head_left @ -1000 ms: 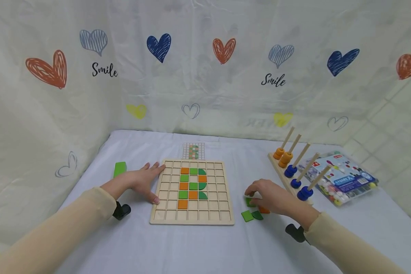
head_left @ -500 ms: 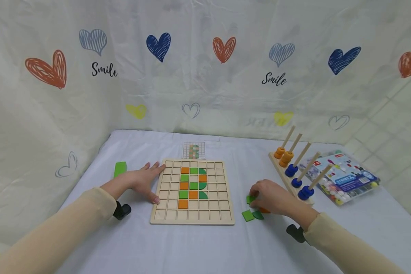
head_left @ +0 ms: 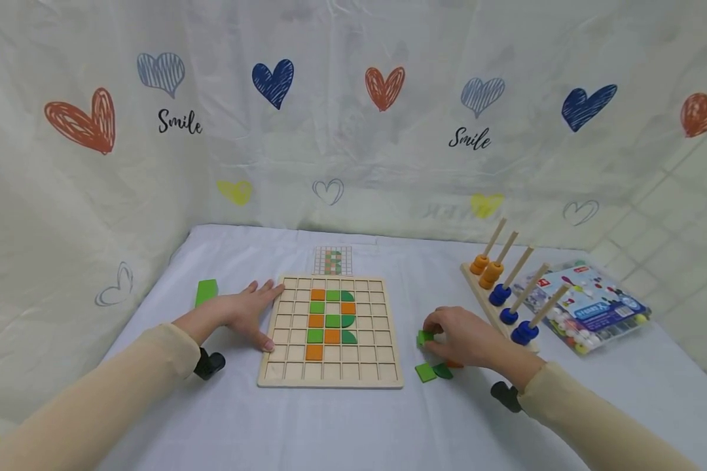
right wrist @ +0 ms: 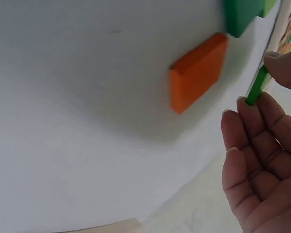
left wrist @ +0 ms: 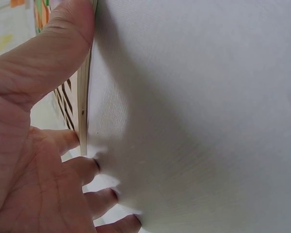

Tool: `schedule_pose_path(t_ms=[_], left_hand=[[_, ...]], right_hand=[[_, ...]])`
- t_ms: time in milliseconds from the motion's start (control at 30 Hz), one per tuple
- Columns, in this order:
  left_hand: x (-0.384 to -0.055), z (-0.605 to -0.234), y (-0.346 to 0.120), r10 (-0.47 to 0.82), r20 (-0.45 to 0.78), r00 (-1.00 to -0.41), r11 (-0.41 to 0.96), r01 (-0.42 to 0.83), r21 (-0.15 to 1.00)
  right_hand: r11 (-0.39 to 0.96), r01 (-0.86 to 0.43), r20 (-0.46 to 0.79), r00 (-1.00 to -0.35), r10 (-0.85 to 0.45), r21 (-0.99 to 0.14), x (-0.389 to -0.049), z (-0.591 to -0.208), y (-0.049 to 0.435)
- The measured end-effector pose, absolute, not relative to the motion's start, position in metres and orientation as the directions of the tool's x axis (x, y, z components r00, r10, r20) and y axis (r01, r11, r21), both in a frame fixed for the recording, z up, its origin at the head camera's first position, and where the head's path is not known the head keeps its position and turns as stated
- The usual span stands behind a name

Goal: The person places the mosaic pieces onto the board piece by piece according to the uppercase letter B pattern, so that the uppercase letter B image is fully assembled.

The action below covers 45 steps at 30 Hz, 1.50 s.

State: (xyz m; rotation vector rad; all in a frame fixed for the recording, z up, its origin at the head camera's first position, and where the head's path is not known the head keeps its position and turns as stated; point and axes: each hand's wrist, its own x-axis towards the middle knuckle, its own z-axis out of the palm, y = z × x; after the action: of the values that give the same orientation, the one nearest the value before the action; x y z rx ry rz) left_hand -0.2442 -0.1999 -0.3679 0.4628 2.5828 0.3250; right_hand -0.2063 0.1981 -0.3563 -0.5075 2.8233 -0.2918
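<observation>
Spread along the left edge of a wooden grid board (head_left: 359, 373), my left hand (head_left: 244, 315) touches the rim with thumb and forefinger; the left wrist view shows the other fingertips on the cloth. Orange, light green and dark green tiles lie in the board's middle columns. My right hand (head_left: 462, 337) pinches a light green tile (right wrist: 258, 86) between thumb and fingers, right of the board. Near it on the cloth lie a light green square tile (head_left: 425, 373), a dark green curved tile (head_left: 443, 371) and an orange tile (right wrist: 200, 73), the last mostly hidden under the hand in the head view.
A printed pattern card (head_left: 332, 260) lies behind the board. At the right stand a peg stacker (head_left: 495, 307) with orange and blue beads and a clear box (head_left: 595, 304) of colourful pieces. A green block (head_left: 207, 291) sits behind the left wrist.
My right hand has closed its fingertips on the light green tile and shifted it slightly left. The left hand stays in place on the board's edge.
</observation>
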Motion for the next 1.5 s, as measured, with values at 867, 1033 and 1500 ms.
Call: schedule_pose_path(t_ms=[867,1033,1500], left_hand=[[-0.246,-0.369,-0.200,0.376,-0.423,-0.824,0.917,0.265,0.298],[-0.246,-0.368,-0.201,0.377,-0.425,-0.823,0.916,0.263,0.304],[-0.247,-0.370,-0.201,0.374,-0.430,-0.822,0.918,0.262,0.299]], right_hand=[[0.664,-0.658,-0.110,-0.676,-0.728,-0.356,-0.183,-0.357,0.063],[0.660,-0.709,-0.092,-0.661,-0.745,-0.247,-0.179,-0.361,0.049],[0.687,-0.707,-0.125,-0.676,-0.726,-0.169,-0.171,-0.360,0.032]])
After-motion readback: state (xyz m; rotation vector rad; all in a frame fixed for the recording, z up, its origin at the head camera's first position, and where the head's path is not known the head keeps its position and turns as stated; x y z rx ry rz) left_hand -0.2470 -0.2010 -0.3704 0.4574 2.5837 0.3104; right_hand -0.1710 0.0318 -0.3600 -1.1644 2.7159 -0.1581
